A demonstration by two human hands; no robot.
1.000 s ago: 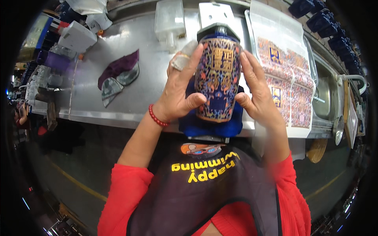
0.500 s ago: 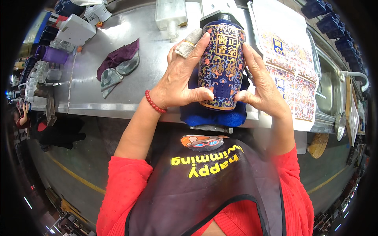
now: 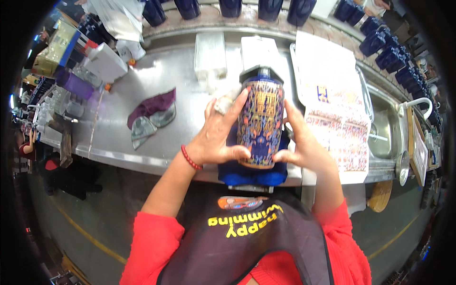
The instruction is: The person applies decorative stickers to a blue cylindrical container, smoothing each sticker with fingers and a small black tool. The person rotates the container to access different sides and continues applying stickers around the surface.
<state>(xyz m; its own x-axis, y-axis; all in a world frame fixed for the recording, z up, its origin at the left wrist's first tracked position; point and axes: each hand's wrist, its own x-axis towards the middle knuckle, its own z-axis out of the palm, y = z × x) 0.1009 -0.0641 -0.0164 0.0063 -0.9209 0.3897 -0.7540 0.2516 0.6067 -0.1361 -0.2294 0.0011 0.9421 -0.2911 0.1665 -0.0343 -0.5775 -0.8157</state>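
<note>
A dark blue bottle (image 3: 260, 126) with a colourful floral wrap and gold lettering lies with its neck pointing away from me. Its neck end rests at a dark angular support (image 3: 278, 75), and blue cloth (image 3: 251, 177) padding is under its base. My left hand (image 3: 214, 135) is closed along the left side, its thumb on the front near the base. One left finger wears a pale wrapping (image 3: 223, 105). Along the right side my right hand (image 3: 306, 145) grips the bottle, thumb low and fingers higher up. The fingertips behind the bottle are hidden.
Patterned sheets (image 3: 337, 142) lie on the right beside a sink (image 3: 382, 126) with a white tap (image 3: 420, 102). A purple and grey cloth (image 3: 154, 111) is on the metal table at left. Beyond stand a clear bottle (image 3: 210, 57) and several blue bottles (image 3: 230, 6).
The whole view has shifted, so the table and my hands sit lower and the row of blue bottles shows at the top. Both hands remain on the bottle in nearly the same hold.
</note>
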